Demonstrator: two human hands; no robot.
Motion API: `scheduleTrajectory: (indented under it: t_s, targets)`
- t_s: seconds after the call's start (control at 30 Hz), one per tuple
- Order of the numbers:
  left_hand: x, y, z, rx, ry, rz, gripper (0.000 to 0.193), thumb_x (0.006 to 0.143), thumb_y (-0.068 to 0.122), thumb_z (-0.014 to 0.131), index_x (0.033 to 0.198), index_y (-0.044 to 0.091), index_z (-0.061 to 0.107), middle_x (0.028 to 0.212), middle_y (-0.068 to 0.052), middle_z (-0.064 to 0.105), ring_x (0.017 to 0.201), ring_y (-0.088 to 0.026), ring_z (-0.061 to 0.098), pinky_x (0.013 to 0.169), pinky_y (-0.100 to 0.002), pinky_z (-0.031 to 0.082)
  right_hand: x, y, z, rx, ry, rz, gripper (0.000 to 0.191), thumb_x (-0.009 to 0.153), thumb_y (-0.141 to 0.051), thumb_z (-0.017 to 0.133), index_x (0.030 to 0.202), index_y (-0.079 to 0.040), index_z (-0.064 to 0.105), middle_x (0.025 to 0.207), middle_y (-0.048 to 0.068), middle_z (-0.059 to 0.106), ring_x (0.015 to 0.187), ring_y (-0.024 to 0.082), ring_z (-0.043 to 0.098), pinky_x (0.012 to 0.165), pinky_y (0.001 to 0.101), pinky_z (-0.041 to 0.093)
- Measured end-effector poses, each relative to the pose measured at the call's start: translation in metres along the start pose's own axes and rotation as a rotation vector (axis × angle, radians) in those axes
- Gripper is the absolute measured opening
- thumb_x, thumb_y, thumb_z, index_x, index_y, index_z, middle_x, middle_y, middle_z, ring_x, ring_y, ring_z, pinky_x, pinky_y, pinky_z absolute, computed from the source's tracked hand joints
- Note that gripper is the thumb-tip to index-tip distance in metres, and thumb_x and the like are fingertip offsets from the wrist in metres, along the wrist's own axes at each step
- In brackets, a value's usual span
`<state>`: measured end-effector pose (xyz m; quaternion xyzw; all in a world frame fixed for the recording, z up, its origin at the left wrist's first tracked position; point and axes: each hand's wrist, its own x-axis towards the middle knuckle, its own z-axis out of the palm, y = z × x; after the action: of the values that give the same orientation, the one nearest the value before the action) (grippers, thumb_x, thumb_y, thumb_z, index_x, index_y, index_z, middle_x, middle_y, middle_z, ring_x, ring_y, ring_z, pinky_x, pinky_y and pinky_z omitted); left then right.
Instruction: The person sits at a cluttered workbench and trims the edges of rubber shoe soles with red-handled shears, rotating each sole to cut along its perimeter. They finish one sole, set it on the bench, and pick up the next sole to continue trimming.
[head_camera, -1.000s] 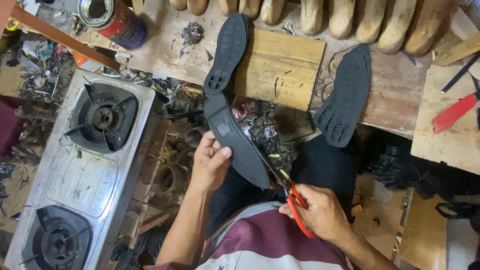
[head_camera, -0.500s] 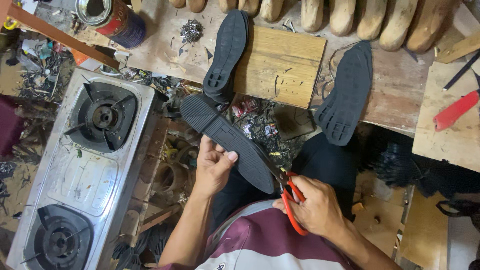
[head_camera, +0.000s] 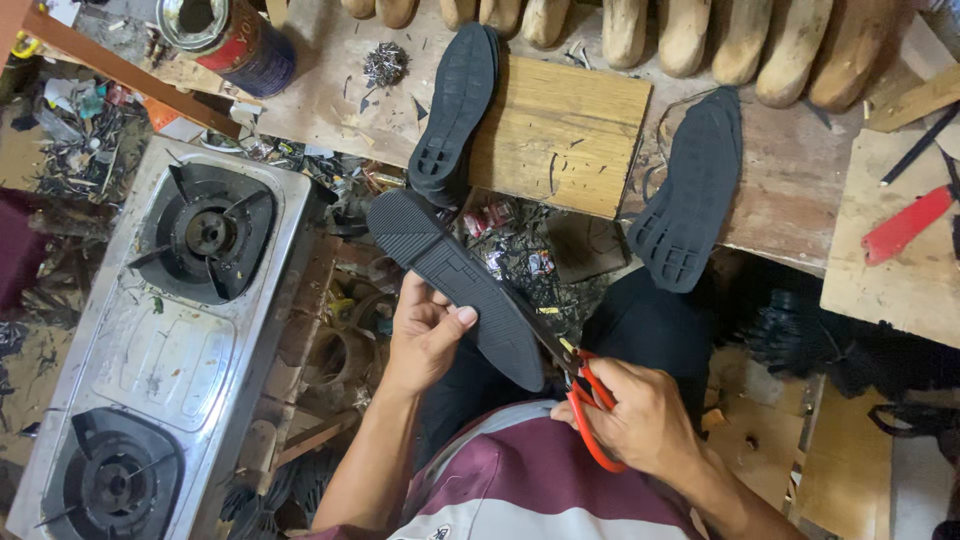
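Above the person's lap, in front of a cluttered wooden workbench (head_camera: 780, 210), the left hand (head_camera: 425, 335) is gripping a black rubber shoe sole (head_camera: 455, 285), thumb lying across its ridged upper face and fingers curling underneath, so that the sole is slanting from upper left to lower right with its heel end pointing toward the bench. The right hand (head_camera: 645, 420) is closing around the red handles of a pair of scissors (head_camera: 585, 395), whose dark blades are meeting the sole's lower right edge near the toe end. Two more black soles are lying tread up on the bench: one (head_camera: 455, 100) is resting partly on a pale wooden board (head_camera: 570, 130), the other (head_camera: 690, 190) is hanging over the bench's near edge to the right. A row of wooden shoe lasts (head_camera: 740, 40) is lining the far edge of the bench, and a tin can (head_camera: 225, 35) is standing at its left end beside a small heap of metal tacks (head_camera: 384, 64). A steel two-burner gas stove (head_camera: 150, 340) is sitting to the person's left, well apart from both hands. A red-handled tool (head_camera: 905, 225) is lying on a separate board at the far right.
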<state>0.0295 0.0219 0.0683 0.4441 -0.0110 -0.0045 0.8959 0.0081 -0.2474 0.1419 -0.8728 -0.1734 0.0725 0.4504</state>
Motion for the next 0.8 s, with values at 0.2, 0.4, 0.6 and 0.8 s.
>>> scheduleTrajectory:
  t_s: [0.2, 0.4, 0.6, 0.8]
  targets:
    - [0.0, 0.004, -0.01, -0.043, 0.025, -0.054, 0.048, 0.093, -0.008, 0.066, 0.138, 0.002, 0.052, 0.129, -0.012, 0.067, 0.119, -0.021, 0.065, 0.104, -0.037, 0.052, -0.005, 0.007, -0.003, -0.02, -0.038, -0.006, 0.041, 0.067, -0.031, 0.094, 0.079, -0.003, 0.065, 0.064, 0.011, 0.068, 0.053, 0.027, 0.068, 0.048, 0.0372, 0.051]
    - [-0.002, -0.007, -0.009, 0.049, 0.034, -0.03, 0.041, 0.094, -0.005, 0.069, 0.133, 0.001, 0.057, 0.123, -0.013, 0.068, 0.113, -0.021, 0.066, 0.101, -0.037, 0.053, -0.001, 0.001, 0.004, 0.02, -0.017, -0.026, 0.042, 0.068, -0.031, 0.092, 0.084, -0.003, 0.064, 0.064, 0.01, 0.067, 0.052, 0.027, 0.068, 0.048, 0.0363, 0.052]
    - [-0.008, -0.015, -0.004, 0.01, 0.001, -0.05, 0.042, 0.094, -0.006, 0.069, 0.133, 0.002, 0.056, 0.125, -0.012, 0.067, 0.116, -0.02, 0.065, 0.102, -0.037, 0.053, -0.001, 0.001, 0.007, 0.047, 0.001, -0.091, 0.037, 0.076, -0.028, 0.086, 0.092, -0.002, 0.064, 0.065, 0.009, 0.068, 0.057, 0.024, 0.069, 0.05, 0.0346, 0.054]
    - [-0.007, -0.013, -0.001, -0.058, -0.01, -0.081, 0.043, 0.095, -0.007, 0.067, 0.135, 0.002, 0.053, 0.125, -0.012, 0.067, 0.115, -0.021, 0.065, 0.102, -0.039, 0.053, -0.006, 0.008, 0.008, 0.178, -0.076, -0.005, 0.031, 0.081, -0.025, 0.086, 0.087, -0.004, 0.064, 0.064, 0.004, 0.069, 0.056, 0.014, 0.072, 0.047, 0.0299, 0.055]
